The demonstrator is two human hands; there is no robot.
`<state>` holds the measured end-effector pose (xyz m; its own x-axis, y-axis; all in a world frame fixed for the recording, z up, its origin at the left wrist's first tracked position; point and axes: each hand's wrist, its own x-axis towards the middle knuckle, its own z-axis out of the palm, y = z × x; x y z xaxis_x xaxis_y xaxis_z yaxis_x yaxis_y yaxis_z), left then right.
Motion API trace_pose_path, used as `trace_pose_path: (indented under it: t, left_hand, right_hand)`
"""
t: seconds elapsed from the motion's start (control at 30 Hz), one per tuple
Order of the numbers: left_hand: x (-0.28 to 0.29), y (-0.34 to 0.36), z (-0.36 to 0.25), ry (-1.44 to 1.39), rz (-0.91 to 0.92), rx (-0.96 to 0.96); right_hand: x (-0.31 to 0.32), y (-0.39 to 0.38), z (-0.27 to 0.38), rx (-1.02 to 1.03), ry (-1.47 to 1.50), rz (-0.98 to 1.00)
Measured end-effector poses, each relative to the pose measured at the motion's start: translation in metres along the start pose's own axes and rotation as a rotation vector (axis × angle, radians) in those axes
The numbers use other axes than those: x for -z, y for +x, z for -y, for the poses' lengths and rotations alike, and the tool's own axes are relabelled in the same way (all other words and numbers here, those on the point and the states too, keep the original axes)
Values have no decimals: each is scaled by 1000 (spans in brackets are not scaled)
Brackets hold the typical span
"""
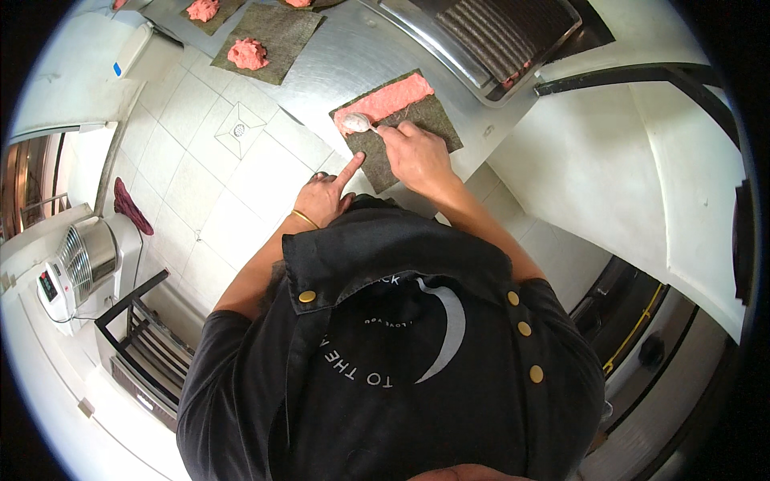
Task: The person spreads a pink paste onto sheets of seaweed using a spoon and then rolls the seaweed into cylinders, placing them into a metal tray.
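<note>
A dark green nori sheet lies at an angle on the steel counter in front of me. A flattened band of pink paste covers its far side. My right hand grips a metal spoon, whose bowl rests at the left end of the band, with some paste on it. My left hand holds nothing; its index finger stretches to the sheet's near left edge, while the other fingers are partly curled.
Another nori sheet bears a mound of pink paste, with similar ones at the far left. A ribbed metal tray sits at the far right of the counter. A mixer stands left, near a black rack.
</note>
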<state>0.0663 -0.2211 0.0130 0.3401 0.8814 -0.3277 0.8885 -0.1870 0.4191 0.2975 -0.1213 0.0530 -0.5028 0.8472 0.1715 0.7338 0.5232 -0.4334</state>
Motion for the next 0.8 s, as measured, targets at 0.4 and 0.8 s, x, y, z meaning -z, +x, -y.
trace_pose_path:
  t: [0.4, 0.8]
  left_hand:
    - [-12, 5, 18, -46, -19, -86]
    - [-5, 8, 18, -47, 93, -40]
  right_hand:
    - [1, 2, 2, -67, -122, -11]
    - [-7, 3, 4, -95, -79, -80]
